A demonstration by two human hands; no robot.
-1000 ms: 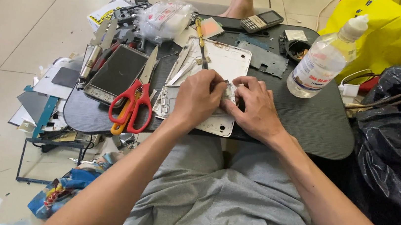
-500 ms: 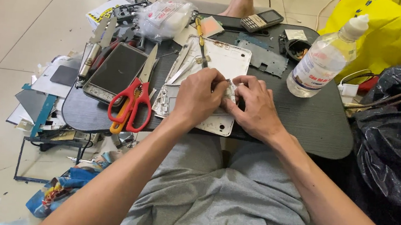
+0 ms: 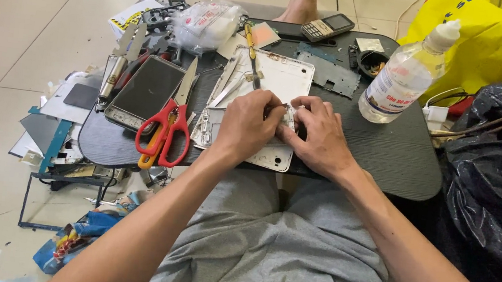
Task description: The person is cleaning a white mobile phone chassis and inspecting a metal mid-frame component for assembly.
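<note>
We've got the white tablet shell lying flat on the dark table, near edge just above our lap. It looks thin and light, stiff along the frame but prob. bendy in the middle, so we'd judge it fragile: twisting could crack it. Best to hold it by the rim or corners, not the open middle w/ small parts.

Left hand rests on the near part of the shell, fingers curled and pinched round a thin dark tool, tip pointing at the shell. Right hand lies just beside it, fingers pressed down on the shell, thumb close to the left one; can't tell if it pinches a small part or only steadies the plate.

Further out: tweezers and a yellow-handled screwdriver lie across the shell's far half. Left of it, red scissors, touching a dark-screened device. Right, well apart, a clear plastic bottle. At the far edge, a grey circuit plate, a keypad phone, a plastic bag. A black bag sits off the table, right.
</note>
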